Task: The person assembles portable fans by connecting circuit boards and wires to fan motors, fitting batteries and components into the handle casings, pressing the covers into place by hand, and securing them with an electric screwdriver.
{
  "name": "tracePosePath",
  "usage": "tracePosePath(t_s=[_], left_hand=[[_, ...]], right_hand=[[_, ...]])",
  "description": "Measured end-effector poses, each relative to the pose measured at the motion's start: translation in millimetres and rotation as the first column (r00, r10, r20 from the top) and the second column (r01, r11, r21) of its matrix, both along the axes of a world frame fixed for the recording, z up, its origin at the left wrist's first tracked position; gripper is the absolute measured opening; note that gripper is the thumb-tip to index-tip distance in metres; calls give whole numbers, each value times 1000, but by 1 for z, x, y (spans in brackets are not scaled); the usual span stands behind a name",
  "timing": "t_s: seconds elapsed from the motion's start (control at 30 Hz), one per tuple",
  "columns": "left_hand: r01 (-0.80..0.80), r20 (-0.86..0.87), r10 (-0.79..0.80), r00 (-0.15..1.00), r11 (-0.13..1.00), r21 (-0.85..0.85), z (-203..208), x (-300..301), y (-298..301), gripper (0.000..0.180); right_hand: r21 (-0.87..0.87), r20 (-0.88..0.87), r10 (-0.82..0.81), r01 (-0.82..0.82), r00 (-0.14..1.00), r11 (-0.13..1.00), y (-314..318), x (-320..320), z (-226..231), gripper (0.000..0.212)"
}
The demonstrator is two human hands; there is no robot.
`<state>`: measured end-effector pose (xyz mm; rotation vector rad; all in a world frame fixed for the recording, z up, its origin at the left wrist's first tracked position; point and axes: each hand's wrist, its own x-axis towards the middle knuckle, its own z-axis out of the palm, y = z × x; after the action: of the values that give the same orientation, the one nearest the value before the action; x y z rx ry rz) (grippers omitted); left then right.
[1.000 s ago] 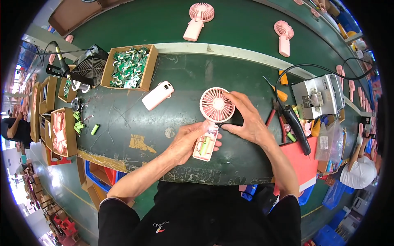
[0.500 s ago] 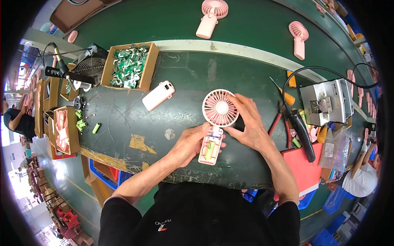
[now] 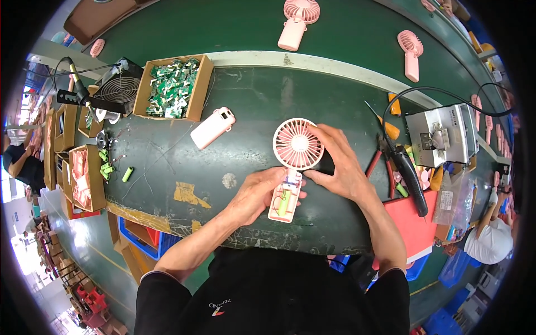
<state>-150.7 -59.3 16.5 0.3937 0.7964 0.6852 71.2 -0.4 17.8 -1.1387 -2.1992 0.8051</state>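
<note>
A pink handheld fan (image 3: 297,146) lies on the dark green bench with its handle open, showing a green battery and wires inside. My left hand (image 3: 258,193) grips the open handle (image 3: 285,202) from the left. My right hand (image 3: 340,162) curls around the right side of the round fan head. A loose pink handle cover (image 3: 213,127) lies further left on the bench.
A cardboard box of green circuit boards (image 3: 172,86) stands at the back left beside a black fan unit (image 3: 118,89). Green batteries (image 3: 128,174) lie at the left. Pliers and a black tool (image 3: 406,173) and a metal device (image 3: 441,134) sit on the right. Finished pink fans (image 3: 296,19) lie on the belt behind.
The view has shifted slightly; both hands stay on the fan, which sits a little lower and more central on the bench than a second ago.
</note>
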Motion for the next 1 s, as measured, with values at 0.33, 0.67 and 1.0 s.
tracePosePath(t_s=[0.33, 0.67, 1.0], left_hand=[[204, -222, -169, 960, 968, 143, 6, 5, -2, 32], [93, -103, -98, 990, 994, -48, 29, 18, 0, 33], [-11, 150, 29, 988, 993, -120, 21, 22, -5, 41]], right_hand=[[-71, -121, -18, 9, 992, 997, 6, -3, 4, 66], [-685, -487, -303, -142, 819, 715, 12, 14, 2, 51], [-642, -552, -365, -103, 749, 760, 8, 8, 1, 51]])
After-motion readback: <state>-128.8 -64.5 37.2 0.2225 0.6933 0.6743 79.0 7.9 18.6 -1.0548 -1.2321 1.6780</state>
